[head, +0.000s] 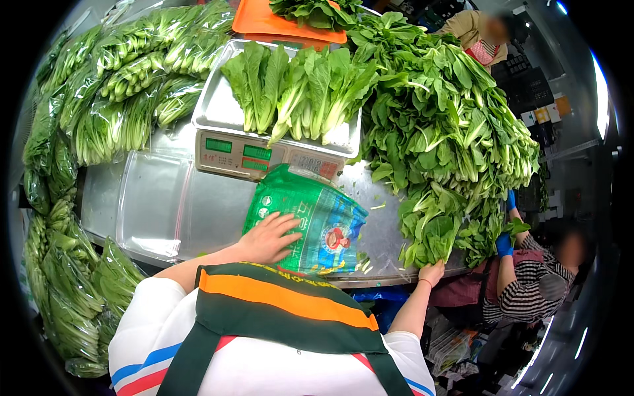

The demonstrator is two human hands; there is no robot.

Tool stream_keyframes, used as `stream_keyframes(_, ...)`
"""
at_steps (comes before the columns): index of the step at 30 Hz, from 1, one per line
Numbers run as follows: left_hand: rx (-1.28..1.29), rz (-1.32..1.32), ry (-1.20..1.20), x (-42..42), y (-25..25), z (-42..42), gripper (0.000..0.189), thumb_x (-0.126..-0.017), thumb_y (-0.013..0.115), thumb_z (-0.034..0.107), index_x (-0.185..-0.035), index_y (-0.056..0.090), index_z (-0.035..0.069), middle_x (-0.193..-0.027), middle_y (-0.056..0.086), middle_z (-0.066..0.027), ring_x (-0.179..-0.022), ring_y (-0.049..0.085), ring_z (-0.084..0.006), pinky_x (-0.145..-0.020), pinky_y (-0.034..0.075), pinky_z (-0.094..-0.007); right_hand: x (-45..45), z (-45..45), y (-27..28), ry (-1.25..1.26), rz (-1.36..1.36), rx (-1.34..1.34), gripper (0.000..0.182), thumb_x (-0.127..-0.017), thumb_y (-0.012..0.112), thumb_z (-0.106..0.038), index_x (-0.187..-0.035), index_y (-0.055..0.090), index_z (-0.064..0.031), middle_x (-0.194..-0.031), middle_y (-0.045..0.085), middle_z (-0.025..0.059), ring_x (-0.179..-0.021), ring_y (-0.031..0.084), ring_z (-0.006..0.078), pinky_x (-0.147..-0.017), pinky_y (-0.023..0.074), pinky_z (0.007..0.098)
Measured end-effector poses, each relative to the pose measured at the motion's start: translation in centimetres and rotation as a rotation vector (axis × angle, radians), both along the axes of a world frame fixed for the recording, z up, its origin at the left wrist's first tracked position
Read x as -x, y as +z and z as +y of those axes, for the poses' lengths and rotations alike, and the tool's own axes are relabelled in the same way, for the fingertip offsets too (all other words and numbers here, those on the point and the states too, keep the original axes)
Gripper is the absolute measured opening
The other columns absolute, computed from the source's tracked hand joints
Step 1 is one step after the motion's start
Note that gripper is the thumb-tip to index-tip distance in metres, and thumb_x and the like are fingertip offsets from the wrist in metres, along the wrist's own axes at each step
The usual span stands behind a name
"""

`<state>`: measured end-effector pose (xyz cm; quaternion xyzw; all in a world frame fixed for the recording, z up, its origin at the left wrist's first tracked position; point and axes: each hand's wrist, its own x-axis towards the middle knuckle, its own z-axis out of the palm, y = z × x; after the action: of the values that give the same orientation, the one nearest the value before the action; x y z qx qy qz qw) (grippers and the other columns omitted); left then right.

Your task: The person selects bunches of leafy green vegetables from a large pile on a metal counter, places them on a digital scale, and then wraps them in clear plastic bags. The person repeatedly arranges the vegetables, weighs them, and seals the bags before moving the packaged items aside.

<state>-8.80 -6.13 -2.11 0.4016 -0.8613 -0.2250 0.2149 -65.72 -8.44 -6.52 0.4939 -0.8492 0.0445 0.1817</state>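
My left hand (272, 238) lies spread on a green and blue woven plastic bag (307, 222) on the metal table, just below the weighing scale (270, 156). With fingers closed at the stem ends, my right hand (432, 273) grips a bunch of leafy greens (430, 232) at the table's front edge. On the scale's metal tray (218, 104) rest several heads of leafy lettuce (302, 94), stems towards me. Right of the scale rises a large heap of loose leafy greens (436, 109).
Bagged greens (114, 119) are piled at the left. Clear plastic bags (153, 203) lie flat on the table (218, 208). An orange tray (282, 22) stands behind the scale. A co-worker in blue gloves (504, 244) handles greens at the right; another person (470, 29) stands at the far right.
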Motion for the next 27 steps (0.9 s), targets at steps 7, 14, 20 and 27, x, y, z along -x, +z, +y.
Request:
stream_keyframes(7,-0.02,-0.014,-0.006,0.3,0.1,-0.3,0.045,-0.078,0.064,0.021,-0.12,0.053,0.009,-0.132,0.043,-0.0152,-0.127,0.037,-0.0325,-0.104,0.029,-0.0496,0.5,-0.1,3.4,0.09,-0.128,0.074,0.02,-0.078,0.064,-0.011,-0.095,0.061,-0.0014,-0.103,0.058,0.0162,-0.098,0.055,0.0338,-0.081,0.0449,0.0417)
stream_keyframes(14,-0.12,0.272,0.153,-0.4,0.7,-0.8,0.052,-0.079,0.064,0.017,-0.127,0.048,0.006,-0.134,0.042,-0.0171,-0.127,0.037,-0.0333,-0.106,0.03,-0.0443,-5.1,-4.2,8.3,0.245,-0.305,0.244,0.021,-0.082,0.061,-0.01,-0.099,0.061,0.0015,-0.098,0.063,0.0174,-0.092,0.061,0.0324,-0.08,0.048,0.0372)
stream_keyframes(20,-0.015,1.033,0.833,-7.9,7.4,-8.6,0.055,-0.086,0.059,0.013,-0.133,0.036,-0.005,-0.132,0.044,-0.0145,-0.123,0.042,-0.0244,-0.103,0.034,-0.0334,-25.5,-13.7,15.7,0.82,-1.259,0.067,0.028,-0.091,0.054,-0.006,-0.116,0.056,0.0059,-0.11,0.064,0.0135,-0.099,0.061,0.0184,-0.086,0.0479,0.0267)
stream_keyframes(27,-0.954,1.429,0.693,-13.5,9.3,-17.7,0.061,-0.082,0.07,0.03,-0.127,0.042,-0.001,-0.126,0.051,-0.0132,-0.116,0.049,-0.0248,-0.093,0.041,-0.0386,-39.6,-25.8,17.4,0.582,-1.409,-0.582,0.073,-0.075,0.07,-0.05,-0.107,0.055,0.0146,-0.088,0.066,0.0183,-0.07,0.067,0.021,-0.059,0.0544,0.0288)
